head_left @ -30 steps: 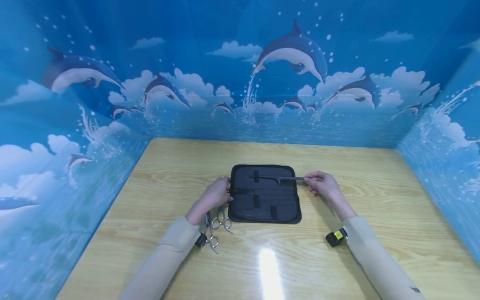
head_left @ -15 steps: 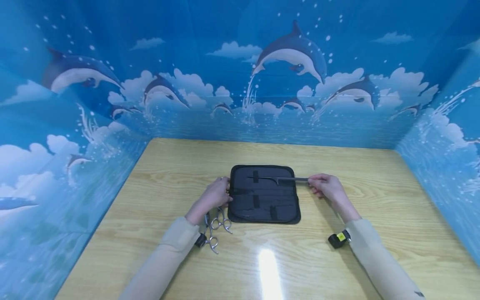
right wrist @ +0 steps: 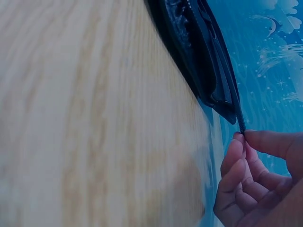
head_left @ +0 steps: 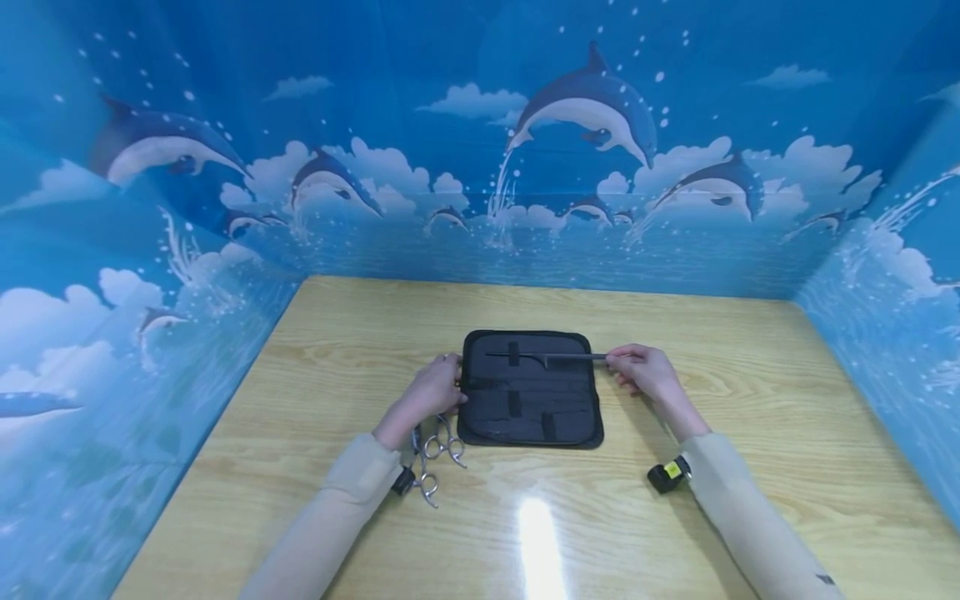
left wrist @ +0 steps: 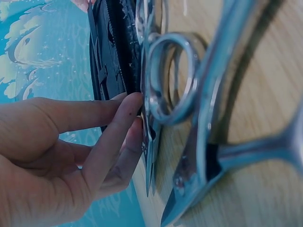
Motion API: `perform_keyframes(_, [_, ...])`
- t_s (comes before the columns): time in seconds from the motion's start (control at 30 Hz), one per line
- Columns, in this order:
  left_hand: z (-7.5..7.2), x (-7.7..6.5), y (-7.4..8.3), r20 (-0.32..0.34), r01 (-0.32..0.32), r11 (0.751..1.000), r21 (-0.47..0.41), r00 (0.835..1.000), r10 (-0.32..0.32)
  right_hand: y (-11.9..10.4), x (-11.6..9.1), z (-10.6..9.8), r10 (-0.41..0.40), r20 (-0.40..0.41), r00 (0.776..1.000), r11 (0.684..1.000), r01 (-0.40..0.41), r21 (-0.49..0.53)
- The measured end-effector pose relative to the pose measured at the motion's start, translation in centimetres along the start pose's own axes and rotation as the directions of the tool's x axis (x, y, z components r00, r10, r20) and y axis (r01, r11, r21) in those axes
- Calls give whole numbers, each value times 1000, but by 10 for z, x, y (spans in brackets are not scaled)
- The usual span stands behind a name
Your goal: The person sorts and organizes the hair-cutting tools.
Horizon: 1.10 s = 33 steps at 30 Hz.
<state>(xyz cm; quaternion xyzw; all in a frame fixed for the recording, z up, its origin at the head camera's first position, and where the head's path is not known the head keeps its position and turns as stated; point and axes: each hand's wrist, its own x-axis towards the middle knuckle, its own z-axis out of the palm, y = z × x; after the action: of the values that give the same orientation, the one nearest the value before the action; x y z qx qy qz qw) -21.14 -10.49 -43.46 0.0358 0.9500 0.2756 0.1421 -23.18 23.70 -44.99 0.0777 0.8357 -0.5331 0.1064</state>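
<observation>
A black zip tool case (head_left: 555, 400) lies open on the table. Across its upper part runs a black tail comb (head_left: 573, 357), its thin tail at the top elastic loop (head_left: 513, 348). My right hand (head_left: 647, 371) pinches the comb's thicker end just past the case's right edge; in the right wrist view, thumb and fingertips meet on it. My left hand (head_left: 435, 385) grips the case's left edge between thumb and fingers. Beside that wrist lie two pairs of hairdressing scissors, one (head_left: 426, 483) partly hidden by the wrist camera, the other (head_left: 447, 446) closer to the case.
The wood-grain table (head_left: 637, 533) carries a bright light reflection near its front. Blue dolphin-print sheeting (head_left: 480, 242) stands along the back and both sides. In the left wrist view, metal scissor rings (left wrist: 173, 78) sit close beside the left fingers.
The comb has shifted left over the case, its tail reaching further past the loop. My right hand moved slightly right, then back left. The left hand stays at the case edge.
</observation>
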Motion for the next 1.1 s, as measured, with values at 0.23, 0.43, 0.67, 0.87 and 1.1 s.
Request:
perform_keyframes(0.23, [0, 0, 1, 6, 10, 1000, 15, 1000, -10, 0, 0, 1, -9, -2, 1000, 1000, 9, -8])
perform_keyframes(0.43, [-1, -1, 2, 4, 15, 1000, 8, 1000, -15, -1, 2, 5, -3, 1, 1000, 1000, 3, -2])
perform_keyframes(0.67, [0, -2, 2, -5, 5, 1000, 8, 1000, -5, -2, 3, 9, 10, 8, 1000, 1000, -10, 10])
perform_keyframes(0.87, [0, -2, 2, -11, -6, 999, 36, 1000, 6, -2, 4, 12, 8, 13, 1000, 1000, -8, 13])
perform_keyframes(1.1, [0, -1, 3, -10, -2, 999, 43, 1000, 3, -3, 1, 10, 11, 34, 999, 1000, -12, 18])
